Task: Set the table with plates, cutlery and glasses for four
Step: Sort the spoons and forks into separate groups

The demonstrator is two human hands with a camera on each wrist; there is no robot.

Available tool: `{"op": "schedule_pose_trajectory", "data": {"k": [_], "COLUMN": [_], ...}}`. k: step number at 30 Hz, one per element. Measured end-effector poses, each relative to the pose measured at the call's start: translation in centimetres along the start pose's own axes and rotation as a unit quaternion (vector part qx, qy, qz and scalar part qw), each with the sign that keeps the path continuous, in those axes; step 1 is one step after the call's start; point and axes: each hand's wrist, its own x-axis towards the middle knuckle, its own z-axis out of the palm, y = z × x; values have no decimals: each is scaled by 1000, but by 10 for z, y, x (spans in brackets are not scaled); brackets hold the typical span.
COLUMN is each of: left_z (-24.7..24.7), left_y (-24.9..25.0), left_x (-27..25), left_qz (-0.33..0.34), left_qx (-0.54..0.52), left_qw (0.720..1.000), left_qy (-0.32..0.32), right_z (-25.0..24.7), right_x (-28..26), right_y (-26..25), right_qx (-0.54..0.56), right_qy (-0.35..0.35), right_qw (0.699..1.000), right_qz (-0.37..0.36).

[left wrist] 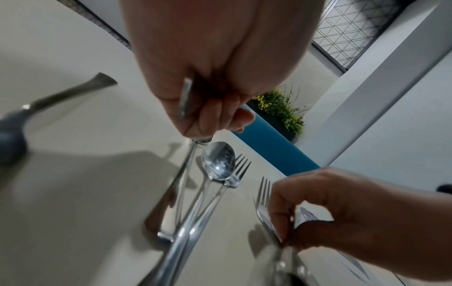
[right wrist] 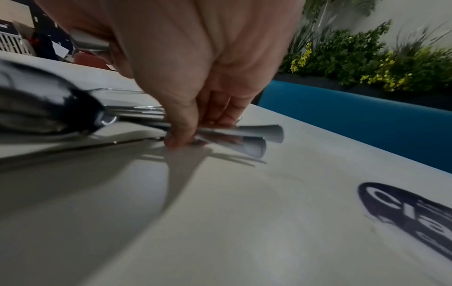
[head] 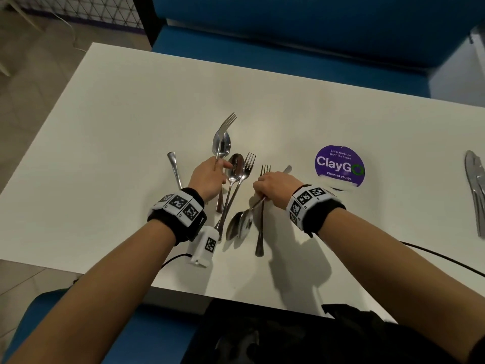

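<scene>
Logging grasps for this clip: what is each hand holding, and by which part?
The left hand holds a spoon and fork by their handles, just below the heads. The right hand grips two spoons mid-handle.

Cutlery mid-table — sticker (right) beside.

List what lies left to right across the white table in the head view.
Lone steel handle → left hand gripping a spoon and fork → right hand gripping cutlery → round purple ClayGo sticker → steel cutlery at right edge.
</scene>
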Motion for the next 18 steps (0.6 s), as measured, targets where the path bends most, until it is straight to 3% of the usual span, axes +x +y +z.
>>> {"op": "schedule_pose_trajectory", "data": {"k": [5,7,10,14,18], "left_z": [1,5,11,16,11], "left_y": [-4,-6,-9,-18,-32], "left_x": [1,0,-4,-7,-16], "left_qz": [1,13,25,22,-35], "left_qx": [19,36,67,152,217], "left_qw": [1000,999,997,987,973], "left_qy": [3,-1,-1,52,75], "right_z": [2,5,16,33,33], "right_x": [-21,-32,-46,-50,-43], "right_y": [16,25,33,27,19], "right_qx": [138,217,316,363,424], "right_qy": [47,95,191,195,192], "right_qw": [983,954,887,838,800], "right_qz": [108,181,278,357,378]}}
